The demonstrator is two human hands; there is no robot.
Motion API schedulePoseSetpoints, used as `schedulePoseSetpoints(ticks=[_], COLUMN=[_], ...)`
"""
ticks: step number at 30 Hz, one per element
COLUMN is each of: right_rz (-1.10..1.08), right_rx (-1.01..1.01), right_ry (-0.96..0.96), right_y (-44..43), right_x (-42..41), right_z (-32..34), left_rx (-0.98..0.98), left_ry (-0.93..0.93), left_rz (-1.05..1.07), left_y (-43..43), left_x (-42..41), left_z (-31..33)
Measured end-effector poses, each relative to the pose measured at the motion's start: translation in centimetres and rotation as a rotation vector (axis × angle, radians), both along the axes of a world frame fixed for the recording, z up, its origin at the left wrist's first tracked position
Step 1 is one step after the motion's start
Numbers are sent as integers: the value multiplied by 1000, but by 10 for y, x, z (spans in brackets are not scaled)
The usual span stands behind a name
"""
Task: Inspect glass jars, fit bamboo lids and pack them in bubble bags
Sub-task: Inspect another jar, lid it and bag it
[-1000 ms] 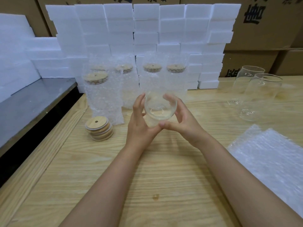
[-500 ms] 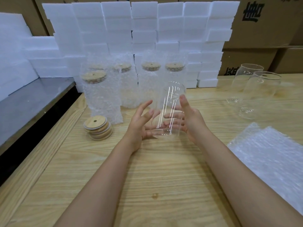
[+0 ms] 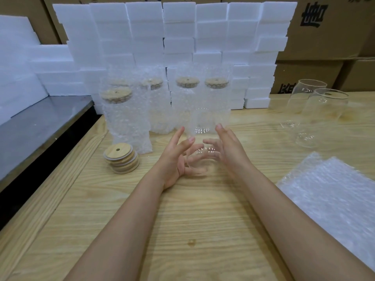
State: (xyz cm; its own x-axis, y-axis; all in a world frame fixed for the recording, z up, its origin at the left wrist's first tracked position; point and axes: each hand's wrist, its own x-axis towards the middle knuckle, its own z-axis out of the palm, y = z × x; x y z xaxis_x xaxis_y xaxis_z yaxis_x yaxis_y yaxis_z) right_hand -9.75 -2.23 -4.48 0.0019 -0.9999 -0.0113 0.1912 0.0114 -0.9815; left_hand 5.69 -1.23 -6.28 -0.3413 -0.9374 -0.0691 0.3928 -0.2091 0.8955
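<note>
Glass jar upright between left hand and right hand over the table, which touched its sides with fingers spread and straight (rigid, slick, breakable glass was best cradled low around the body).

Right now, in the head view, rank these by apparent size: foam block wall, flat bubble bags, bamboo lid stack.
1. foam block wall
2. flat bubble bags, though nearness to the camera enlarges them
3. bamboo lid stack
</note>
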Motion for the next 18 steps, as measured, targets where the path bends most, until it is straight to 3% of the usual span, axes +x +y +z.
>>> schedulePoseSetpoints(ticks=[6, 11, 18], right_rz=[41, -33, -41], right_rx=[37, -60, -326], right_ry=[-86, -174, 43], right_y=[10, 25, 35], right_x=[6, 19, 33], right_z=[-5, -8, -13], left_rx=[21, 47, 30], left_ry=[54, 144, 155], left_rz=[-56, -27, 41], left_y=[-1, -4, -8], left_x=[1, 0, 4], left_z=[-1, 0, -2])
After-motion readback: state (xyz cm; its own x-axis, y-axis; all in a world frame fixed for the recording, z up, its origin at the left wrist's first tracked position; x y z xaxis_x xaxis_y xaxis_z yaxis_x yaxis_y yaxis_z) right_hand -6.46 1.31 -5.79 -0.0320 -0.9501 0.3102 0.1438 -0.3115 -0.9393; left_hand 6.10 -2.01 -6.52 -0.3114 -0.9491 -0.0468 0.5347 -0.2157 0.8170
